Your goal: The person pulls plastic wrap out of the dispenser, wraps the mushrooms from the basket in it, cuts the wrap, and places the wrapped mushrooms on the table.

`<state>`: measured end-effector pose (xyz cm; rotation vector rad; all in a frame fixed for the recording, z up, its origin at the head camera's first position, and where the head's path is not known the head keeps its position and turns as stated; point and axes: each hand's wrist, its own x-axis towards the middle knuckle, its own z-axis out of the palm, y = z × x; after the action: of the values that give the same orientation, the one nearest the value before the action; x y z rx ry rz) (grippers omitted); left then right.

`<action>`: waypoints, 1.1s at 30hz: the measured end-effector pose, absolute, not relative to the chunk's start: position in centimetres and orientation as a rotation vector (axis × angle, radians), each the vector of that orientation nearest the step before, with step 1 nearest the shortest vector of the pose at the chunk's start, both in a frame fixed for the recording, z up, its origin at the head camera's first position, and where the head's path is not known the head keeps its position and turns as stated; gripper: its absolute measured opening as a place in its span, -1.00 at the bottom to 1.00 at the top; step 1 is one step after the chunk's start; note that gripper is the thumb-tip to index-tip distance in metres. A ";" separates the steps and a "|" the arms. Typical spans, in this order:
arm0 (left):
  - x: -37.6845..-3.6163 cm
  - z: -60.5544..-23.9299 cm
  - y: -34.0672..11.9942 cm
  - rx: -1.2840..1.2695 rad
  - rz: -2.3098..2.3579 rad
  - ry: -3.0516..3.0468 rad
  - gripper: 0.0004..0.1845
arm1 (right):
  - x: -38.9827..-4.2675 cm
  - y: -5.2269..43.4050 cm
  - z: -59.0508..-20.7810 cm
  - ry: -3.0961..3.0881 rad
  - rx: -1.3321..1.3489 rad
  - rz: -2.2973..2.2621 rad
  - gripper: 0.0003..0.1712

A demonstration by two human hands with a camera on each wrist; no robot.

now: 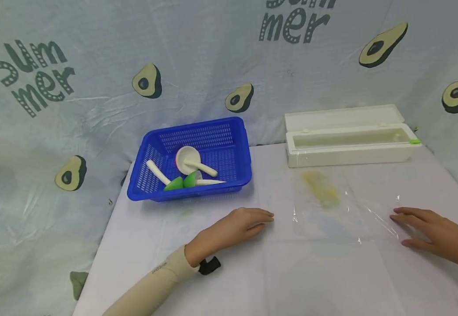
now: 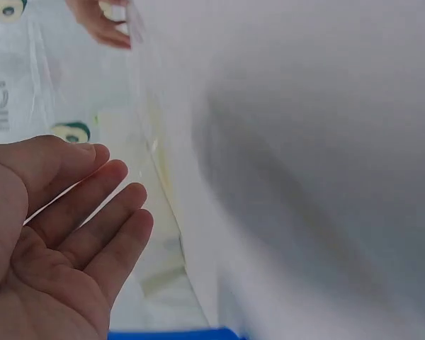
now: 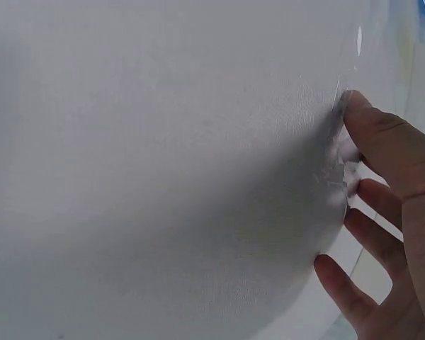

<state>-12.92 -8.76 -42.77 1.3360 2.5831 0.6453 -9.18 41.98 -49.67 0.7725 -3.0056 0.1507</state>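
Left hand [image 1: 237, 228] lies flat, fingers straight and together, just beside the clear film sheet [image 1: 331, 210] on the table [image 1: 173, 245]. Right hand [image 1: 430, 230] spreads its fingers on the sheet's far edge (2 hands, nothing gripped).

left hand [image 1: 237, 228]: flat, palm down, fingers straight | right hand [image 1: 430, 230]: flat, fingers spread

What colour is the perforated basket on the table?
The basket is bright blue, seen best in the head view.
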 end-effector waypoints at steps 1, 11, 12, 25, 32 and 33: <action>-12.8 -42.9 -9.5 1.314 0.663 2.599 -0.68 | -9.1 42.2 -49.9 -2.945 0.813 0.175 -0.12; -11.7 -42.4 -15.1 1.092 0.963 2.738 -0.68 | -8.8 43.2 -49.9 -2.721 0.978 0.390 0.12; -11.6 -42.1 -15.8 1.068 0.988 2.767 -0.68 | -8.8 43.1 -49.9 -2.736 0.977 0.399 0.11; -17.8 -32.8 -26.2 1.007 0.568 2.980 -0.73 | -8.6 42.6 -48.7 -2.698 1.043 0.427 0.22; -23.7 -32.6 -29.1 0.956 0.255 2.587 -0.63 | -8.0 42.9 -48.9 -2.837 0.922 0.343 0.16; -24.4 -33.0 -29.3 0.929 0.235 2.540 -0.60 | -7.8 42.9 -49.0 -2.836 0.913 0.348 0.14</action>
<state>-24.36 -29.28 -33.04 0.9292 2.5404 0.2349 -7.77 42.88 -49.03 0.9126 -2.8361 0.3484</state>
